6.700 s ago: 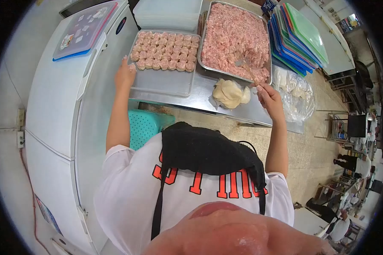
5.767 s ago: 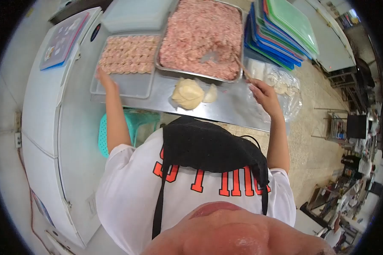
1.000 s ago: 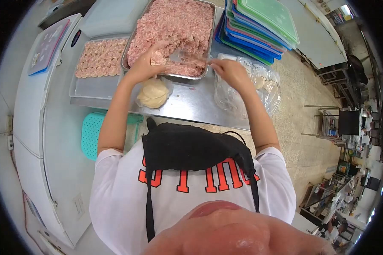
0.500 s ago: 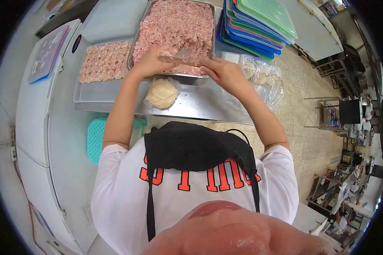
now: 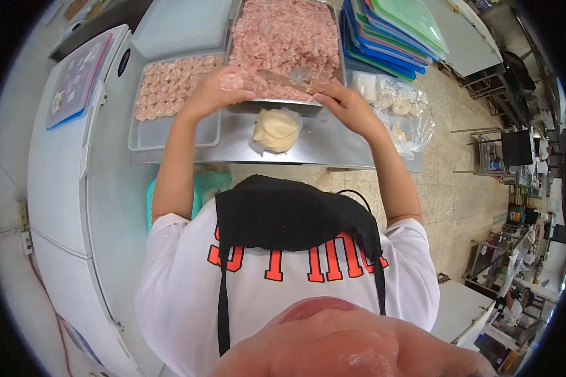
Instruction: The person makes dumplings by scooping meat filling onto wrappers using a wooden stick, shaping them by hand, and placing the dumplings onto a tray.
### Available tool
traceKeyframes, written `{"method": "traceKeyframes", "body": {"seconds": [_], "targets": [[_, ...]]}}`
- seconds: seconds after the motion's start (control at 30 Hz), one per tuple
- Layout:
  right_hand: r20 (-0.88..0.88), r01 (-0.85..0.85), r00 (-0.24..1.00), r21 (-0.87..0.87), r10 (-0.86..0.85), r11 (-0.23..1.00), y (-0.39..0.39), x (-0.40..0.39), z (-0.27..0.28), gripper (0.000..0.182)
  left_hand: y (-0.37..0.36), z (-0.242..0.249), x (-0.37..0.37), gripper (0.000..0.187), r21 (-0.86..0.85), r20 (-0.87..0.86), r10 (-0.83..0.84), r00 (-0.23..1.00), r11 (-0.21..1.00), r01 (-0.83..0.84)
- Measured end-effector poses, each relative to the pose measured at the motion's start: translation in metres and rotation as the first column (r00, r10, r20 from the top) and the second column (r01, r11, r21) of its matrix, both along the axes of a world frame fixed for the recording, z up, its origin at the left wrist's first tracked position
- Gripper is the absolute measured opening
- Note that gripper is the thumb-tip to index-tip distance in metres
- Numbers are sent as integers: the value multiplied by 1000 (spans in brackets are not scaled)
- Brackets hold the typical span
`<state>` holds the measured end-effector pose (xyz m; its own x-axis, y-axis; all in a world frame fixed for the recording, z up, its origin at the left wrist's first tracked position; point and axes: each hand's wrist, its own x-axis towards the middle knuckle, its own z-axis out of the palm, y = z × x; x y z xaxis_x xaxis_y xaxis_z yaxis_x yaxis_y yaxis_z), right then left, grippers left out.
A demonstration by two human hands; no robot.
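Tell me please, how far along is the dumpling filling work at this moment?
Done: rows of pink filled dumplings cover part of the clear plastic tray. In hand: the left hand holds a wrapper with filling, and the right hand holds a wooden spatula over it. Left: the big metal pan of pink minced meat is full, a pile of pale round wrappers remains, and the tray's near part is bare.

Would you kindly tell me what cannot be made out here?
Head view only:
- Left hand: its contents, hidden by curled fingers.
- Stick: its grip end, covered by the right hand.
- Meat tray: far end cut off by the frame.
- Bagged items: too small to identify.
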<state>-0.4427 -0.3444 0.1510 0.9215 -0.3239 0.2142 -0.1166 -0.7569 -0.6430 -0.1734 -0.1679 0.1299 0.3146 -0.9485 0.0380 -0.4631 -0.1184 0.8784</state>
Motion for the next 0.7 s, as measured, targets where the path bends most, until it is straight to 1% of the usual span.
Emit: {"method": "traceKeyframes", "body": {"seconds": [0.03,0.07,0.1,0.13,0.17,0.2,0.23,0.27,0.3,0.33,0.37,0.4,0.47,0.5,0.53,0.6,0.63,0.7], "targets": [[-11,65,998,40,-64,997,3,-3,-5,29,12,-5,14,55,-111,134,-6,991,994,21],[-26,129,992,77,-127,989,7,-4,-7,29,26,-13,28,55,-106,129,-2,992,994,16],[-35,178,984,175,-175,968,15,-7,-7,30,41,-22,43,54,3,39,92,995,996,-92],[-40,177,984,180,-173,968,18,-9,-8,30,52,-29,51,54,122,-40,193,980,975,-187],[-77,244,970,261,-232,934,21,-12,-11,30,64,-39,52,54,1,-118,203,972,979,-204],[-118,312,950,337,-289,888,24,-14,-13,31,72,-56,58,54,6,-116,200,973,980,-200],[-119,322,947,394,-300,861,26,-15,-13,32,81,-78,65,54,33,115,197,974,979,-202],[-122,330,944,396,-307,857,29,-15,-14,32,87,-97,70,54,59,339,174,924,977,-206],[-144,371,928,421,-343,828,32,-15,-15,32,89,-108,66,54,63,337,165,927,978,-197],[-165,410,911,444,-377,797,34,-14,-16,32,88,-115,56,54,16,372,188,909,978,-209],[-157,423,905,429,-395,798,38,-12,-16,32,87,-120,49,54,-32,406,212,889,975,-218],[-157,430,901,430,-403,794,41,-10,-16,32,84,-119,42,54,-31,406,204,891,977,-210],[-126,398,915,448,-384,801,47,-7,-14,33,77,-117,30,53,130,342,248,906,943,-307],[-127,405,911,448,-392,797,50,-5,-14,33,73,-121,30,58,132,342,224,913,950,-282],[-119,409,908,455,-401,791,53,-3,-13,32,69,-127,30,58,133,341,215,915,952,-274],[-114,419,902,462,-417,782,56,-4,-14,32,60,-139,31,64,-57,378,265,887,963,-263],[-120,412,906,459,-405,787,56,-5,-15,32,56,-144,34,64,-54,377,258,889,965,-257],[-127,408,909,458,-396,789,58,-6,-16,32,50,-145,38,69,-122,440,257,860,966,-226]]}}
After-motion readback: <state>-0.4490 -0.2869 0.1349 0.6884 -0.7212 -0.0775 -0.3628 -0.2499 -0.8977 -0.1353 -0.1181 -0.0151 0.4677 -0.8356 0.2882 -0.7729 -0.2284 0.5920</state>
